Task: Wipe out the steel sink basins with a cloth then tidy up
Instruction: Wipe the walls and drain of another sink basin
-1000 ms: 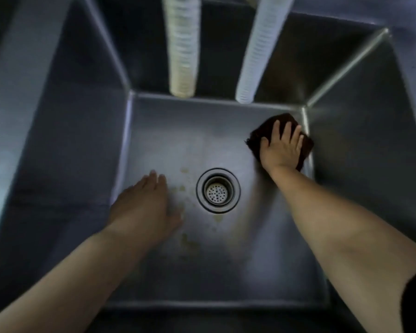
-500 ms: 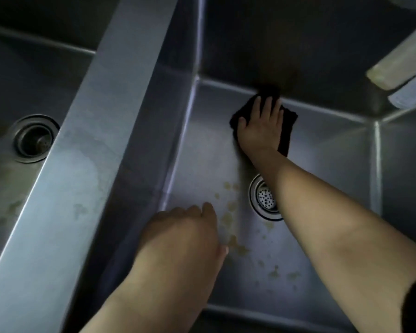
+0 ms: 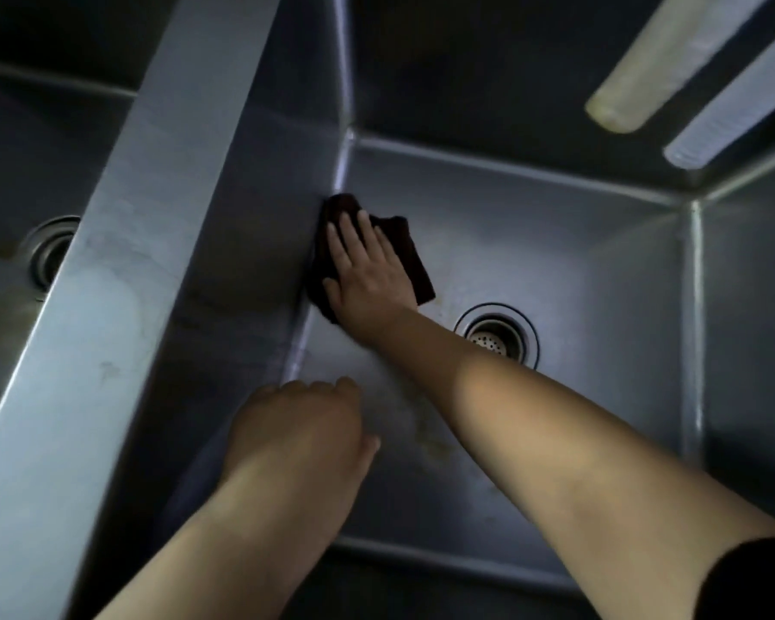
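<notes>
The right hand [image 3: 368,279] lay flat on a dark cloth [image 3: 415,257], fingers straight and spread, pressing it onto the floor of the right-hand steel basin [image 3: 578,261] — hard against the seam where the floor met the left wall. The grip was released; nothing was clenched round the cloth, only pressed. The left hand [image 3: 296,427] hovered lower in the same basin, its fingers loosely curled and holding nothing. The round drain strainer [image 3: 495,335] sat just beside the right forearm, with brownish stains [image 3: 426,436] on the floor between the two arms. A broad steel divider [image 3: 122,270] separated this basin from the left one, whose drain [image 3: 48,252] showed partly. Two ribbed hoses [image 3: 654,64] hung in — upper right.
</notes>
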{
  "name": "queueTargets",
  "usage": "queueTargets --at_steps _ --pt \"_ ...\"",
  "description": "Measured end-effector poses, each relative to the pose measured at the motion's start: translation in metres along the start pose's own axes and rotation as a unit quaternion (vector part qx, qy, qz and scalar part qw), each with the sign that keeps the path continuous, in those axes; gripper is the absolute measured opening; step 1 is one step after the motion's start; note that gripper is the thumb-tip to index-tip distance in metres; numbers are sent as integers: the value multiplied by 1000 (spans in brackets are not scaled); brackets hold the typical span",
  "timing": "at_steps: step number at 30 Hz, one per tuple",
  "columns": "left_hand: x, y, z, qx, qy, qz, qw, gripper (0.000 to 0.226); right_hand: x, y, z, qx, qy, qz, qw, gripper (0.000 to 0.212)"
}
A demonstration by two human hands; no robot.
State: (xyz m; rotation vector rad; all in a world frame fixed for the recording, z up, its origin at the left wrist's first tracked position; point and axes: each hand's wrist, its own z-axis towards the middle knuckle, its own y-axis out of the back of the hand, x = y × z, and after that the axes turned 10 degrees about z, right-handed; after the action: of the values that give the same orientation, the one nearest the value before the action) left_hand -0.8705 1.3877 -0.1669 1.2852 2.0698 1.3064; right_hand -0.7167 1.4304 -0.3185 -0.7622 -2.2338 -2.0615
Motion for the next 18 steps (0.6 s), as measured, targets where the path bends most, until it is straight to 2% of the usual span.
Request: queueTargets --at_steps 3,5,10,14,18 --pt "-4 -2 1 34 -2 -7 999 38 -27 9 -21 20 24 -10 999 66" --pt "-3 -6 -1 44 1 1 999 40 -49 18 -32 13 4 2 1000 67" --pt "-6 -8 0 57 8 32 998 46 -129 42 -58 -25 -95 -24 995 65" --pt "-6 -8 2 82 12 11 997 51 -193 59 -92 -58 -178 -30 982 65" --pt "-7 -5 4 66 6 11 998 50 -221 66 -142 -109 -266 4 958 65"
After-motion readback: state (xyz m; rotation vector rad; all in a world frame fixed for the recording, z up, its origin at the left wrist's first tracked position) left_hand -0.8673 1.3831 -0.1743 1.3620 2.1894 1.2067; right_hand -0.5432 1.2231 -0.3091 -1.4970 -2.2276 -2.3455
